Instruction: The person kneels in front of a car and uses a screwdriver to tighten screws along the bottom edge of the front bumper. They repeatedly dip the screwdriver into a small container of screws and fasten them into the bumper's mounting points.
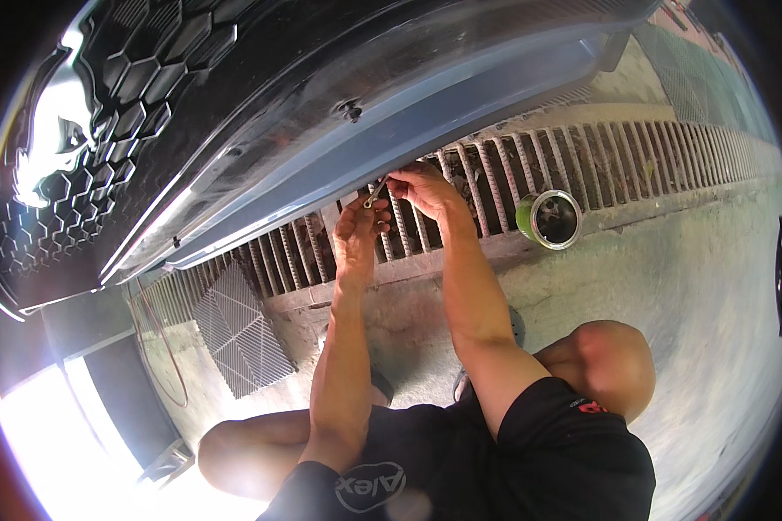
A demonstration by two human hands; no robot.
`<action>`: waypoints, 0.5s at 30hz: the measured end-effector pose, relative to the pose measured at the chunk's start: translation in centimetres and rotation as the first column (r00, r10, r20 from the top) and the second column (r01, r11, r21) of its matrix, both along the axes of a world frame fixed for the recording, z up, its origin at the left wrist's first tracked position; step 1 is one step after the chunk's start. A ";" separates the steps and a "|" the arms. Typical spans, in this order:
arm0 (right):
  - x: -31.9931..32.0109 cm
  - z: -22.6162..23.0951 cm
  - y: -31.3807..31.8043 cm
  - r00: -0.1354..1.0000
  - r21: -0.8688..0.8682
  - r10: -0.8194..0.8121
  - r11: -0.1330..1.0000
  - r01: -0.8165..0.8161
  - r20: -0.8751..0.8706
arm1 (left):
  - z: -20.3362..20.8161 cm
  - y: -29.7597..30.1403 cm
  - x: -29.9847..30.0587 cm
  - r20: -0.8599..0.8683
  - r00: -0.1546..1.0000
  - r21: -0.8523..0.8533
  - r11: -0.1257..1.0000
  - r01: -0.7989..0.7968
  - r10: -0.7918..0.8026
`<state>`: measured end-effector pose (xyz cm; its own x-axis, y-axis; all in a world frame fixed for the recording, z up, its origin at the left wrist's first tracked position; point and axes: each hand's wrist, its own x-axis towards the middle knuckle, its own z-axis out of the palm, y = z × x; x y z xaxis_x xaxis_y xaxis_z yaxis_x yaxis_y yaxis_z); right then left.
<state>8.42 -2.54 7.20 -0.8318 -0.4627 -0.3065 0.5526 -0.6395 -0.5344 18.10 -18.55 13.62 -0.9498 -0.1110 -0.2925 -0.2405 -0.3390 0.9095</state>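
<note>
Metal glints where a small slim tool is pinched between the fingers of both the left hand and right hand, just under the bumper's grey lip, fastening seemingly unfinished.

grey concrete floor crossed by a barred drain grate, with glaring daylight at lower left.

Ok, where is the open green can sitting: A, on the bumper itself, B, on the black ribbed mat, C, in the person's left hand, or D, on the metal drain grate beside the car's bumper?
D: the green can stands on the bars of the drain grate, to the right of both hands.
</note>
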 end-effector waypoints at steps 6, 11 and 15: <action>0.9 -0.3 -0.1 1.000 0.109 -0.025 0.994 0.024 0.007 | -0.6 -0.1 0.0 -0.075 0.995 0.049 0.997 -0.056 0.060; 1.6 -0.8 0.8 0.999 0.159 0.048 0.986 -0.044 -0.021 | -1.7 0.7 -0.1 -0.067 0.990 0.082 0.989 -0.122 0.128; 2.4 0.0 0.9 0.959 0.308 0.278 0.918 -0.249 -0.052 | -3.5 -0.1 -1.1 0.076 0.976 -0.010 0.979 -0.202 0.202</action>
